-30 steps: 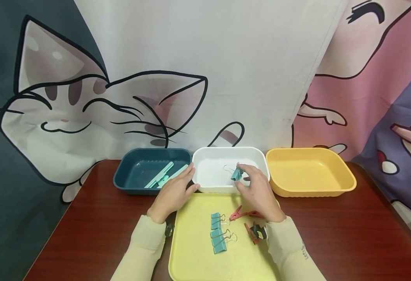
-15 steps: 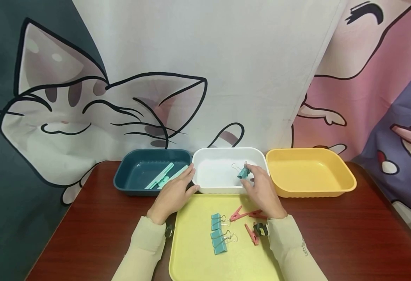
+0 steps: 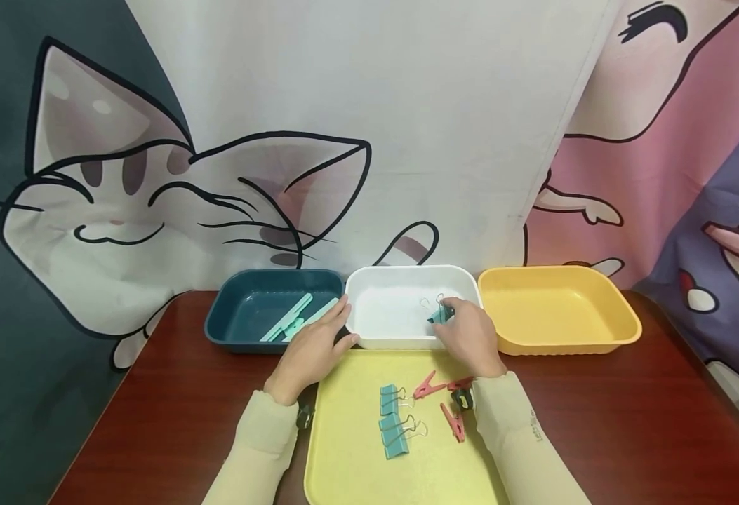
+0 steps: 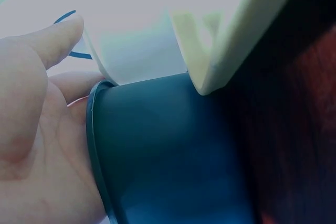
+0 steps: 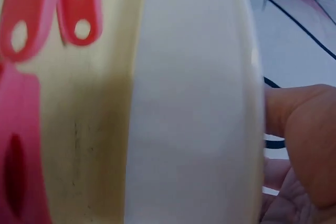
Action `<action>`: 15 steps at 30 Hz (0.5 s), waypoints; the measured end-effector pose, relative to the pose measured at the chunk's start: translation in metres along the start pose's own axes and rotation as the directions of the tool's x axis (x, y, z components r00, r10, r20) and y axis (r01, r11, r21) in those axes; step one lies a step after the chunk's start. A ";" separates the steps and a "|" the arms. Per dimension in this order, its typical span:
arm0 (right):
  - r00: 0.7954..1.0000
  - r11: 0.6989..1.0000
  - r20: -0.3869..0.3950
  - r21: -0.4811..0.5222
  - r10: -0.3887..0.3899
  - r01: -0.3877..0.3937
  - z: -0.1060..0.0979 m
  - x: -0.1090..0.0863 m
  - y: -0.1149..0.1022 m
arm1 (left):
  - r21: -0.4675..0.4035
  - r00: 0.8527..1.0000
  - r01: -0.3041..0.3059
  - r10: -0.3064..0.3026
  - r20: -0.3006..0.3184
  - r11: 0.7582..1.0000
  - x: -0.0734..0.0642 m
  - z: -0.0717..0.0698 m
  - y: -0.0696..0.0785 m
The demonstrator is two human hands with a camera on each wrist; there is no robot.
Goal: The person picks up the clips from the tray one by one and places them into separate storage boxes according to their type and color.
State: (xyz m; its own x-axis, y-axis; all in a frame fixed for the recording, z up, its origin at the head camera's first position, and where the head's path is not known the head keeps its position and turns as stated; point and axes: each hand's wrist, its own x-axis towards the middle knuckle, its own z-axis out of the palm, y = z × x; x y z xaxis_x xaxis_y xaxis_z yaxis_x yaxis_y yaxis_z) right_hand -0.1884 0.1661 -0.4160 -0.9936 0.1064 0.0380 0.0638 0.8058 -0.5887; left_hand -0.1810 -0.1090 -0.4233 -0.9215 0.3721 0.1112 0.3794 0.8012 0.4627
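Observation:
Inside the white bin (image 3: 382, 305), my right hand (image 3: 470, 340) pinches a teal binder clip (image 3: 440, 315), its wire handles pointing up. The right wrist view shows the bin's outer wall (image 5: 194, 103) with that hand (image 5: 310, 135) reaching past the rim; the clip is hidden there. My left hand (image 3: 312, 354) lies with extended fingers across the near corner between the dark teal bin (image 3: 235, 319) and the white bin. In the left wrist view its thumb and palm (image 4: 47, 129) are beside the teal bin's rim. Several teal binder clips (image 3: 394, 438) lie on a yellow tray (image 3: 344, 456).
Pink clothespins (image 3: 428, 387) lie on the tray's right side, partly under my right wrist. Mint-green long clips (image 3: 287, 319) sit in the dark teal bin. A yellow bin (image 3: 558, 308) stands at the right, on the reddish-brown table (image 3: 154, 421). A printed curtain hangs behind.
My right hand has shifted slightly right and lower into the white bin with the binder clip, its fingers closer around it. The left hand has stayed in place.

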 end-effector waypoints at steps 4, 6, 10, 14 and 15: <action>0.997 0.995 0.059 -0.091 0.042 -0.036 0.001 0.007 -0.003 | 0.002 1.000 -0.007 0.007 0.000 1.000 -0.001 0.000 0.000; 0.994 0.993 0.089 -0.110 0.061 -0.051 0.001 0.009 -0.005 | 0.005 1.000 -0.015 0.015 0.000 1.000 -0.001 0.000 0.000; 0.986 0.989 0.135 -0.124 0.095 -0.079 0.001 0.013 -0.008 | 0.006 0.999 -0.032 0.032 -0.004 0.999 0.000 -0.001 -0.001; 0.978 0.984 0.167 -0.143 0.126 -0.102 0.002 0.016 -0.011 | 0.005 0.999 -0.035 0.035 -0.008 0.999 0.000 -0.002 -0.002; 0.976 0.983 0.172 -0.150 0.132 -0.107 0.002 0.017 -0.012 | 0.004 0.999 -0.034 0.034 -0.008 0.999 0.000 -0.002 -0.002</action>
State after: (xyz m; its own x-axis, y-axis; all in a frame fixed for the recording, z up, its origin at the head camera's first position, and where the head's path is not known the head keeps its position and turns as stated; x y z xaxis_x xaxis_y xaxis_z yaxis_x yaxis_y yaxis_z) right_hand -0.2065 0.1572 -0.4104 -0.9776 0.1102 -0.1795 0.1826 0.8678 -0.4620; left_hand -0.1820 -0.1117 -0.4227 -0.9088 0.3952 0.1340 0.4107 0.7902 0.4548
